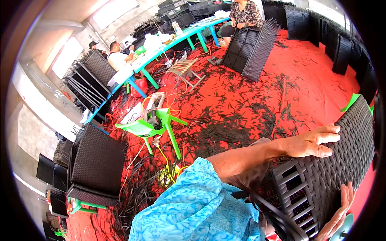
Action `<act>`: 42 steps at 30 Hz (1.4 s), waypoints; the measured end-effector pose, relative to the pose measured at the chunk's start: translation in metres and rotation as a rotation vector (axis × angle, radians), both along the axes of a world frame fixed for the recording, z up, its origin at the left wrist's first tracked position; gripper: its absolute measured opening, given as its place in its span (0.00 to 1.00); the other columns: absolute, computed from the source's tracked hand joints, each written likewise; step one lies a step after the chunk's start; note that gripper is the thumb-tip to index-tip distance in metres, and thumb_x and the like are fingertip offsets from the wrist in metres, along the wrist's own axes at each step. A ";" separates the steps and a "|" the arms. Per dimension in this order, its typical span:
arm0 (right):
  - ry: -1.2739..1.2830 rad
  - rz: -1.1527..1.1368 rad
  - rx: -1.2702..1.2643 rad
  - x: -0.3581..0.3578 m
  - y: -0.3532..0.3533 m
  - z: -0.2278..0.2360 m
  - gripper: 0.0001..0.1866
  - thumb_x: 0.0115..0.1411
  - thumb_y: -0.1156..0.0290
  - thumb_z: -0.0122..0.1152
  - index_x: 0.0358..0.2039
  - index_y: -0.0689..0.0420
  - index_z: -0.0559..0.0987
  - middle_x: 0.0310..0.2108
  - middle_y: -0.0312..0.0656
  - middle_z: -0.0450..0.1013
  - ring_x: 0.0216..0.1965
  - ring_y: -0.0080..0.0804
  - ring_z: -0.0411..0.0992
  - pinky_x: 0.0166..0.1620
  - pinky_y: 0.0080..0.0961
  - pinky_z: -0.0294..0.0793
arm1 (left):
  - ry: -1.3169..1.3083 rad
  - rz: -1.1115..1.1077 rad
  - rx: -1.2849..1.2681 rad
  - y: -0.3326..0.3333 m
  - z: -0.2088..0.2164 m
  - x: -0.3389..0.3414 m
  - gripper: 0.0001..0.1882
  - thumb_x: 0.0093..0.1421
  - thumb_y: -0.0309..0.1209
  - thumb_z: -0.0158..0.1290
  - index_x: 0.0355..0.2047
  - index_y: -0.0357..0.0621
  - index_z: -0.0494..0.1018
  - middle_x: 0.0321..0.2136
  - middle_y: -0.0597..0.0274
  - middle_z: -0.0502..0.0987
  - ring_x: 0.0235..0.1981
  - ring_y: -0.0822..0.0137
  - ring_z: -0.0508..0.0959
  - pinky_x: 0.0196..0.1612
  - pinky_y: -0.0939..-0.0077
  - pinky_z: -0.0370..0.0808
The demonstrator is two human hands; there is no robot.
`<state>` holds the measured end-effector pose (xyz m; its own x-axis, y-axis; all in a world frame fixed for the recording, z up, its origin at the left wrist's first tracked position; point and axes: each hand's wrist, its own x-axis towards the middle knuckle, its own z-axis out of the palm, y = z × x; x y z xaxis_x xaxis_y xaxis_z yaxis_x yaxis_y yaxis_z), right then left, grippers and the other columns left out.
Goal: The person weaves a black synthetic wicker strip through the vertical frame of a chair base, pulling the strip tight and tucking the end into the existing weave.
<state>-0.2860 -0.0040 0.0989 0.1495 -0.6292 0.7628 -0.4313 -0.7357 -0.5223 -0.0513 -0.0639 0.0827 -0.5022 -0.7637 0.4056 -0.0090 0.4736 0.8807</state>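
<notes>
A dark grey woven wicker panel with a bare, ladder-like barred part stands tilted at my right side. My left hand reaches across to it, palm down, with fingers stretched out on the upper edge of the weave. Low on the panel's near side, my right hand lies with its fingers extended along the wicker, partly cut off by the picture's rim. Long black strips loop down beside the barred part, close to my body. Neither hand plainly grips anything.
Black offcuts litter the red floor covering. A green plastic chair holds a power tool, with cords around it. Stacked wicker pieces stand left. Beyond are a folding stool, a blue table and a seated person beside another wicker piece.
</notes>
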 end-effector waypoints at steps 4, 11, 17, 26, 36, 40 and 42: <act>0.314 0.110 0.214 -0.076 -0.026 -0.034 0.31 0.66 0.54 0.22 0.54 0.63 0.66 0.56 0.47 0.63 0.61 0.42 0.55 0.65 0.39 0.41 | 0.034 -0.006 0.032 0.003 0.006 -0.002 0.34 0.62 0.44 0.46 0.59 0.29 0.53 0.64 0.44 0.41 0.67 0.57 0.36 0.65 0.64 0.38; 0.751 0.160 -0.132 -0.140 -0.086 -0.090 0.28 0.67 0.55 0.23 0.53 0.61 0.65 0.49 0.47 0.68 0.57 0.47 0.60 0.62 0.51 0.45 | 0.059 -0.047 0.056 0.000 0.003 0.000 0.33 0.61 0.42 0.46 0.60 0.33 0.53 0.65 0.48 0.41 0.67 0.58 0.32 0.65 0.59 0.33; 0.744 0.108 -0.132 -0.146 -0.090 -0.096 0.28 0.67 0.55 0.23 0.50 0.62 0.67 0.46 0.47 0.69 0.54 0.46 0.62 0.61 0.50 0.47 | 0.032 -0.032 0.000 -0.001 -0.002 0.000 0.33 0.61 0.41 0.47 0.59 0.31 0.54 0.64 0.45 0.41 0.67 0.57 0.34 0.65 0.61 0.36; 0.578 -0.022 -0.103 -0.131 -0.066 -0.074 0.28 0.67 0.54 0.23 0.46 0.63 0.69 0.41 0.48 0.71 0.50 0.46 0.65 0.59 0.49 0.51 | 0.084 -0.044 0.009 -0.002 -0.004 -0.003 0.31 0.61 0.39 0.48 0.59 0.31 0.55 0.64 0.45 0.43 0.66 0.55 0.36 0.64 0.60 0.37; 0.248 -0.106 -0.143 -0.060 -0.027 -0.044 0.30 0.67 0.54 0.23 0.41 0.64 0.72 0.36 0.48 0.73 0.46 0.45 0.68 0.57 0.47 0.56 | 0.089 -0.019 -0.002 -0.003 -0.003 -0.003 0.33 0.61 0.43 0.47 0.58 0.28 0.55 0.64 0.41 0.42 0.66 0.53 0.36 0.65 0.60 0.36; 0.189 -0.133 -0.162 -0.053 -0.019 -0.040 0.30 0.67 0.54 0.24 0.39 0.64 0.73 0.34 0.48 0.74 0.44 0.45 0.69 0.57 0.47 0.57 | 0.090 -0.030 -0.021 -0.006 -0.005 -0.006 0.33 0.60 0.42 0.47 0.57 0.28 0.55 0.64 0.41 0.42 0.66 0.53 0.36 0.65 0.60 0.37; 0.159 -0.136 -0.170 -0.049 -0.013 -0.038 0.31 0.67 0.54 0.24 0.38 0.65 0.74 0.33 0.48 0.75 0.43 0.45 0.70 0.56 0.47 0.58 | 0.095 -0.031 -0.018 -0.005 -0.004 -0.007 0.33 0.60 0.42 0.47 0.57 0.28 0.56 0.63 0.41 0.42 0.66 0.52 0.36 0.65 0.60 0.37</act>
